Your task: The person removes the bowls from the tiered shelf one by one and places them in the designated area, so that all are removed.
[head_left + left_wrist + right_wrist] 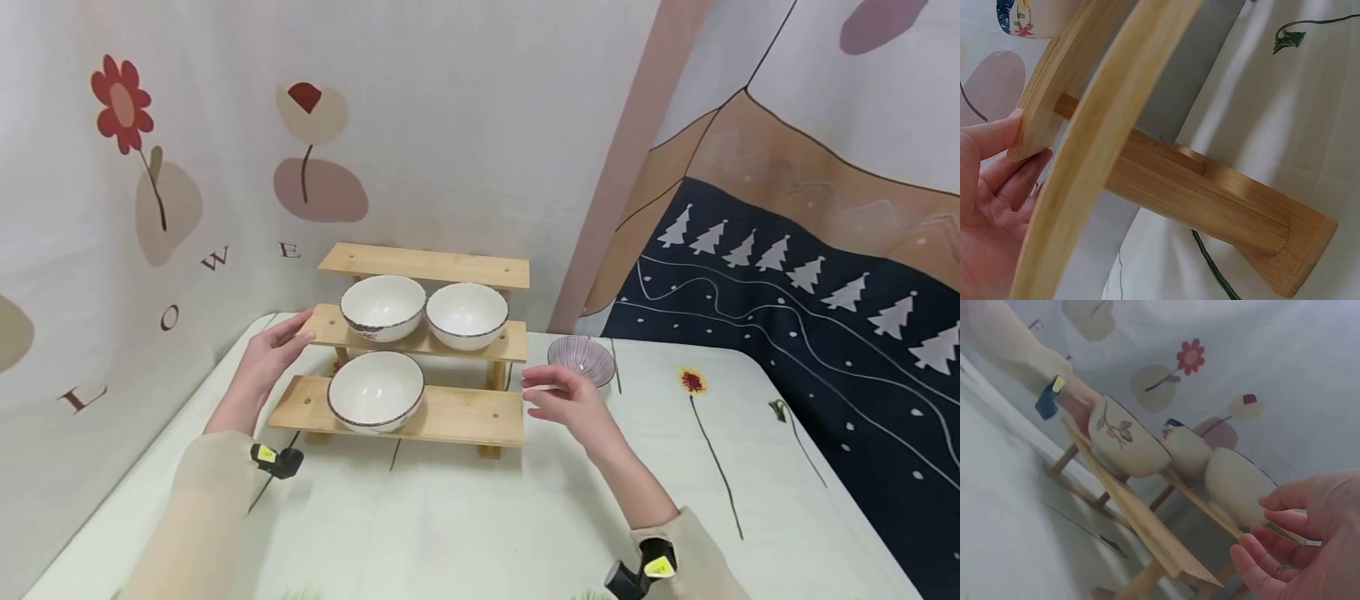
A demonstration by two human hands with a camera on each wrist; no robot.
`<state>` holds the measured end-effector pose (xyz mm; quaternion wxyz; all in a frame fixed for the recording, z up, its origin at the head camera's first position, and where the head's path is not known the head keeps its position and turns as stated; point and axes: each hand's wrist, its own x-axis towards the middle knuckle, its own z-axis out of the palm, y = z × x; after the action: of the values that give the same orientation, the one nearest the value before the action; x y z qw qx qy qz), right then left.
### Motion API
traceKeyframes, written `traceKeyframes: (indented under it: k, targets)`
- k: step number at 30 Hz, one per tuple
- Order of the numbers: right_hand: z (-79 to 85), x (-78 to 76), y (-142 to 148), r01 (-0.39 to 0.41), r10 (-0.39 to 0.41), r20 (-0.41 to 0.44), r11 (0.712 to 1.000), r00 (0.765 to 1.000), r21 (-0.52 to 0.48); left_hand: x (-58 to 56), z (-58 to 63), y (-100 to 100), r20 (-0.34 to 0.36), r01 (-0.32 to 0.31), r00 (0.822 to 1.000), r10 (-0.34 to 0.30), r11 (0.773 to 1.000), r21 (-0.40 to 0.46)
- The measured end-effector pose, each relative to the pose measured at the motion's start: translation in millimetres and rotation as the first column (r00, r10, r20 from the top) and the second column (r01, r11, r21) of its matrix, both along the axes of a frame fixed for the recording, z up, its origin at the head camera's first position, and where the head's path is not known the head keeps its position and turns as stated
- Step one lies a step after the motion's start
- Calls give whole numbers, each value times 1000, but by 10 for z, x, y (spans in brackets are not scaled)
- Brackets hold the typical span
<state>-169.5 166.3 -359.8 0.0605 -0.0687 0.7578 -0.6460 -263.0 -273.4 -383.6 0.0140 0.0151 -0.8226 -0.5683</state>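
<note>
A three-step wooden shelf rack [461, 414] stands on the cloth. Two white bowls with dark rims, a left one [382, 304] and a right one [468, 312], sit side by side on its middle step. A third white bowl [375, 390] rests on the bottom step, left of centre. My left hand [272, 354] pinches the left end of the middle step; in the left wrist view its thumb lies over the board [1041, 128] and fingers lie below. Beside the rack's right end, my right hand [573, 404] has loosely bent, spread fingers and holds nothing.
Behind my right hand, a small purple striped bowl [581, 354] is on the white flower-printed tablecloth [622, 458]. A printed curtain [465, 125] hangs close behind the rack. The top step [427, 265] bears no bowl.
</note>
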Motion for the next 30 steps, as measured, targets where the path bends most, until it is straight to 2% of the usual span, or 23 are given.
traceKeyframes:
  k: [6, 16, 30]
  targets:
    - [-2, -8, -276, -74, 74, -7, 996, 997, -50, 22, -28, 9, -1, -7, 1000, 7, 1000, 2]
    - [-51, -27, -687, -201, 202, -9, 973, 979, -109, 59, 27, 20, -8, 0, 1000, 0, 1000, -4]
    - [-114, -62, -1117, -247, 246, -23, 961, 969, -122, 50, 47, 25, 10, -10, 1000, 9, 1000, 26]
